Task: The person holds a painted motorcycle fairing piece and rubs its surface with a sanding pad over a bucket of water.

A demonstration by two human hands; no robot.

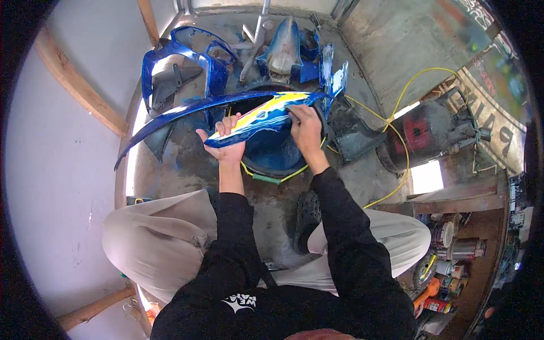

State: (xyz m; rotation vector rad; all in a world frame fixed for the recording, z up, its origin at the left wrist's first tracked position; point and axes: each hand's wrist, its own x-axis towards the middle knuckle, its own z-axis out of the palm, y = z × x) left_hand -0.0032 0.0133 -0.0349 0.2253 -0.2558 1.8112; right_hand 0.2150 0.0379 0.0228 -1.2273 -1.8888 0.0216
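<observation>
A long, curved blue motorcycle body panel (259,120) with yellow, white and red graphics is held over a dark round tub (263,170). Its thin blue tail sweeps out to the left. My left hand (228,144) grips the near left end of the panel, thumb outstretched and fingers curled over the edge. On the right part of the graphics, my right hand (306,131) presses with bent fingers. Anything pinched under its fingertips is hidden. Below the panel, the tub has a dark blue inside and a yellow cord with a green grip (266,179).
More blue panels (148,73) lie at the far left, beside a grey metal stand (258,39). A blue fairing (285,48) sits at the far middle. To the right are a dark plastic part (356,135), a yellow hose (406,148), a tank (416,135) and a shelf of cans (464,248).
</observation>
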